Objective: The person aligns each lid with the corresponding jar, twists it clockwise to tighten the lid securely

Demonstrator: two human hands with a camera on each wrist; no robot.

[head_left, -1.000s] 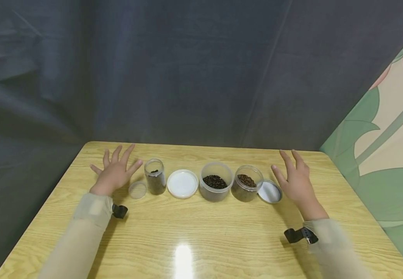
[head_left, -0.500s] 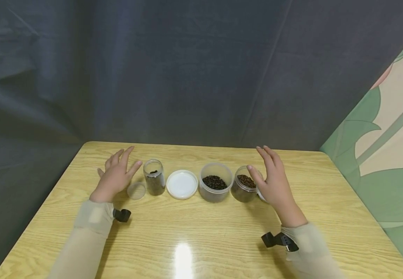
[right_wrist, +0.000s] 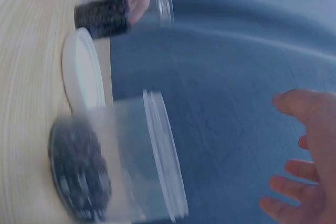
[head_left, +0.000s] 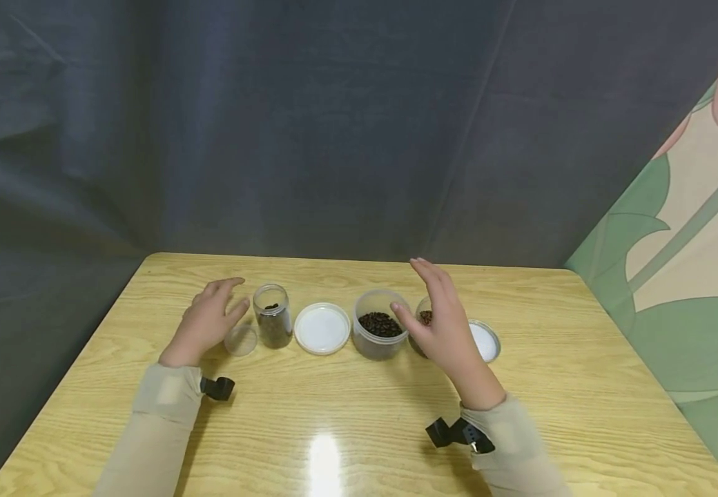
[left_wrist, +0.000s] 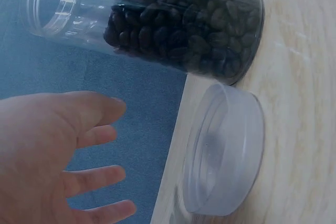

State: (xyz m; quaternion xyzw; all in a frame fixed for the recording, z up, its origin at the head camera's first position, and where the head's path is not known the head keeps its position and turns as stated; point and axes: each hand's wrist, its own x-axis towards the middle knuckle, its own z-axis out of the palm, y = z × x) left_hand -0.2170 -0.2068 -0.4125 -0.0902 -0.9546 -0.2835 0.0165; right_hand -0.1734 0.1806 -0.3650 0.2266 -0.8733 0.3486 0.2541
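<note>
My left hand [head_left: 205, 321] hovers just left of a narrow clear jar [head_left: 273, 324] of dark coffee beans, fingers relaxed and holding nothing. Below that hand, a small clear lid [left_wrist: 226, 150] lies beside the jar. My right hand [head_left: 446, 331] is raised with thumb and fingers spread apart, between a wide clear tub [head_left: 380, 345] part filled with dark beans and a jar of browner beans [head_left: 424, 317]. It covers much of the browner beans' jar in the head view. In the right wrist view the tub stands apart from the fingers [right_wrist: 294, 187].
A white round lid [head_left: 322, 329] lies between the narrow jar and the tub. To the right of the browner beans' jar is a silver-rimmed lid [head_left: 486, 340]. A dark curtain [head_left: 309, 138] hangs behind the wooden table [head_left: 259, 428]; a flowered panel [head_left: 694, 276] borders the right.
My right hand has moved left, from beyond the silver-rimmed lid to beside the tub. The fingers of my left hand have drawn closer together and it has shifted slightly. The containers stay put.
</note>
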